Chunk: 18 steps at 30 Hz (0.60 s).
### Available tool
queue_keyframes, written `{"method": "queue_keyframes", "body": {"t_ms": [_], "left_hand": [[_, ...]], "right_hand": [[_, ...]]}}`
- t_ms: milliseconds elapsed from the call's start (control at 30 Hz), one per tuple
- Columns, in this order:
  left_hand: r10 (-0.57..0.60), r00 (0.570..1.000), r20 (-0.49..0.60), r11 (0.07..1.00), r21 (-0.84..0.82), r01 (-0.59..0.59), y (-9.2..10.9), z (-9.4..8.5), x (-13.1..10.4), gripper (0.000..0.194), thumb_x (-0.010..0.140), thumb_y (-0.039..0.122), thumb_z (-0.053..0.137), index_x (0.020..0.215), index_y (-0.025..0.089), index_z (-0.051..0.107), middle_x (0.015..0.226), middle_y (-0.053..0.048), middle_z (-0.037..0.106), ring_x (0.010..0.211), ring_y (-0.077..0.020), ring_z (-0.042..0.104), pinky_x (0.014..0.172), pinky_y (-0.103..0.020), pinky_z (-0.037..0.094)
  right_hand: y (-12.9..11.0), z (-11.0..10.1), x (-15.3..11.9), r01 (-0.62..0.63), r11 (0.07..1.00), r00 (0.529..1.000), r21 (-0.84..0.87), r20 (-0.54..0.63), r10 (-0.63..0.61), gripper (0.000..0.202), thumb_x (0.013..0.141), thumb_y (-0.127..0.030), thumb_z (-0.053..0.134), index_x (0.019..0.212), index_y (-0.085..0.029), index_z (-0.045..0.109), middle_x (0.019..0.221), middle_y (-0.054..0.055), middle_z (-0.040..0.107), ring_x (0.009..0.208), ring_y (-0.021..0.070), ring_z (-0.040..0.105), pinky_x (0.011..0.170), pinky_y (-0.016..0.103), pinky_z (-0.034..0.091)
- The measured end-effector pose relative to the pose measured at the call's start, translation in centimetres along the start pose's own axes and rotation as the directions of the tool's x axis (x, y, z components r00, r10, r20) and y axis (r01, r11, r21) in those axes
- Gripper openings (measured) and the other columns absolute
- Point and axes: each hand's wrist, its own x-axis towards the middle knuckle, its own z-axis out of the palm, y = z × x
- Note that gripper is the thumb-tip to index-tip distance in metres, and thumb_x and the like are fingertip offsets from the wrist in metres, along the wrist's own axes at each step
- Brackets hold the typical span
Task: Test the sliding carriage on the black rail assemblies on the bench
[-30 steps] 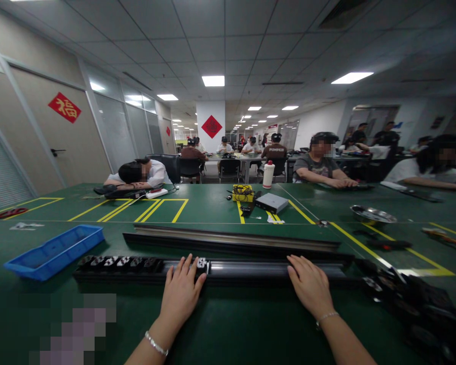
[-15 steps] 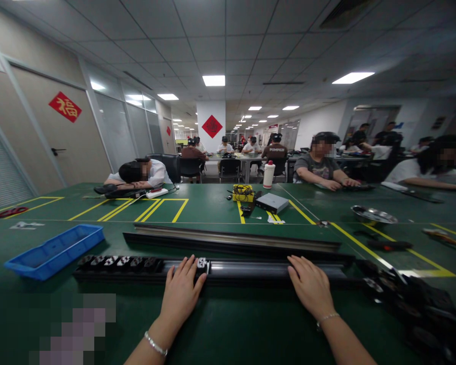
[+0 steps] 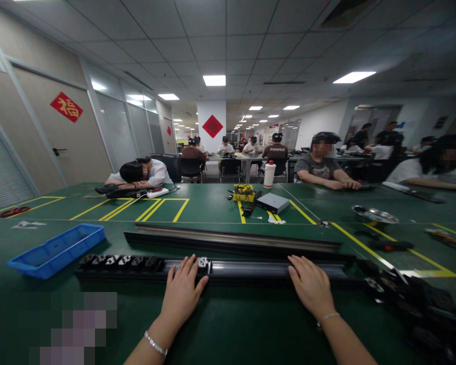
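Observation:
A long black channel-shaped rail (image 3: pixel 247 269) lies across the table in front of me. Several small black blocks (image 3: pixel 125 262) with silvery patterned tops sit in a row at its left end. My left hand (image 3: pixel 183 286) rests palm down on the rail with its fingers extended, beside a single block (image 3: pixel 203 265) of the same kind that touches the thumb side. My right hand (image 3: pixel 309 284) lies farther right over the same rail, fingers flat and holding nothing. The palms cover parts of the rail.
Behind the rail lies a second black rail (image 3: pixel 228 241). A blue tray (image 3: pixel 57 251) is at left, a heap of black parts (image 3: pixel 414 304) at right. Farther off are a metal bowl (image 3: pixel 374 215), a grey box (image 3: pixel 272 203) and a bottle (image 3: pixel 269 175). Other people sit around.
Both hands and the single block keep their places on the rail; the view has shifted very slightly. At the far right, a co-worker's hands have drawn closer together.

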Motion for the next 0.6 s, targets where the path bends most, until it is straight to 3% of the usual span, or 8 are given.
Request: {"method": "queue_keyframes", "body": {"t_ms": [600], "left_hand": [[0.054,0.998,-0.043,0.999,0.009,-0.054,0.57,0.69,-0.2,0.049,0.089,0.041,0.039,0.13,0.015,0.047,0.138,-0.012,0.045,0.128,-0.0278,0.038,0.103,-0.051,0.029]], "right_hand": [[-0.25,-0.08,-0.12,0.005,1.0,1.0,-0.029,-0.005,-0.006,0.049,0.089,-0.044,0.025,0.122,-0.025,0.057,0.129,0.001,0.054,0.124,0.0198,0.039,0.101,0.041,0.028]]}}
